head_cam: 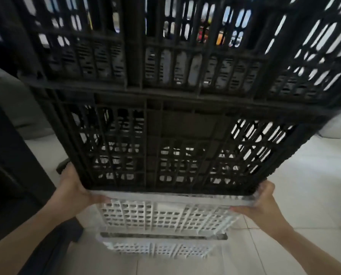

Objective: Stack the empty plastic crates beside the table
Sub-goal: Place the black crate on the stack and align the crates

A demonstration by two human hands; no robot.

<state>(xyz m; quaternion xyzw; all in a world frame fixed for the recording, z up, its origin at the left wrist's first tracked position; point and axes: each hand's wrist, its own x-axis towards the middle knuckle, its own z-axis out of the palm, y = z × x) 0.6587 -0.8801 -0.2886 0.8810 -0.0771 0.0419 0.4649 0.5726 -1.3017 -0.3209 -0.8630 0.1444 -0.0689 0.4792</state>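
Here, both hands clasp the rim of the upper white crate [161, 211], the left hand [76, 192] at its left corner and the right hand [262, 203] at its right corner. Directly above that crate sit two black crates [177, 143], stacked and filling the view. Just below it a second white crate [157, 248] rests on the tiled floor [304, 175].
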